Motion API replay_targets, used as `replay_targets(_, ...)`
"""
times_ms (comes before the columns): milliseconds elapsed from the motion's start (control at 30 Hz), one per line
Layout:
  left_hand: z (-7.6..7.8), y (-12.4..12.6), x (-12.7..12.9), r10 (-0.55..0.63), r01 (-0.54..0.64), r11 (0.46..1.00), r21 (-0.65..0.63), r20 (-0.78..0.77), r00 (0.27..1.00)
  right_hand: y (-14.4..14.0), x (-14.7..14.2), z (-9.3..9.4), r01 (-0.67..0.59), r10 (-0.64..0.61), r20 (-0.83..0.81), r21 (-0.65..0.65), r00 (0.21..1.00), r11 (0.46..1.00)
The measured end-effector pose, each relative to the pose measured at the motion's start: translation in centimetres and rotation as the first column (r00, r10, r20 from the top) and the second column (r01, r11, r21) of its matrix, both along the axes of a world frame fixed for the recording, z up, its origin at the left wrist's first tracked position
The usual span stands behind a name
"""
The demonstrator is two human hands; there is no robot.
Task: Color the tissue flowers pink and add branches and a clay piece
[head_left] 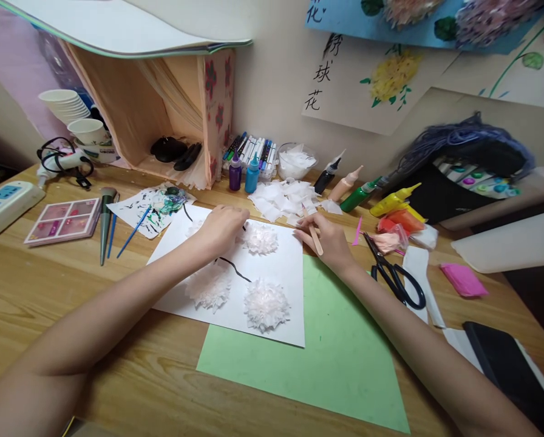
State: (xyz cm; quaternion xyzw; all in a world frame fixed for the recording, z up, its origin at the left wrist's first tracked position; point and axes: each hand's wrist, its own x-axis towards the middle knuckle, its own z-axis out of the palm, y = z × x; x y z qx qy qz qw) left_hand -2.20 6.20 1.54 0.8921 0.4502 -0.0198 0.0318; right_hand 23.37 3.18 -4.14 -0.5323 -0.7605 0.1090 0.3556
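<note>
My left hand rests over the upper part of a white sheet, its fingers curled down and their tips hidden. Just right of it is a pale pink tissue-paper flower. Closer to me on the sheet are two more such flowers, one at left and one at right, with a black wavy line between them. Another is partly covered by my wrist. Held in my right hand, at the sheet's right edge, is a wooden craft stick.
Green paper lies under the sheet. Torn tissue pieces and paint bottles, including a green one, stand behind. Black scissors lie right, brushes and a paint-smeared paper left. A cardboard box stands at the back.
</note>
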Motion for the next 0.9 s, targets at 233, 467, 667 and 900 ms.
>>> replay_targets(233,0.0,0.1,0.0,0.013,-0.013,1.0,-0.001,-0.041,0.999,1.1,0.0,-1.0,0.013,-0.019,0.101,0.059,0.995,0.998)
replay_targets(467,-0.1,0.1,0.0,0.006,-0.006,1.0,-0.001,-0.027,1.0,0.5,0.8,0.5,0.13,-0.128,-0.027,0.052,0.991,0.99)
replay_targets(667,0.1,0.1,0.1,-0.003,0.002,1.0,-0.001,-0.031,1.0,-0.1,2.2,0.0,0.143,-0.143,-0.104,-0.008,0.984,0.99)
replay_targets(900,-0.1,0.2,0.0,-0.007,0.007,1.0,0.008,-0.012,1.0,-0.5,2.8,0.2,0.161,-0.149,-0.216,0.037,0.965,0.986)
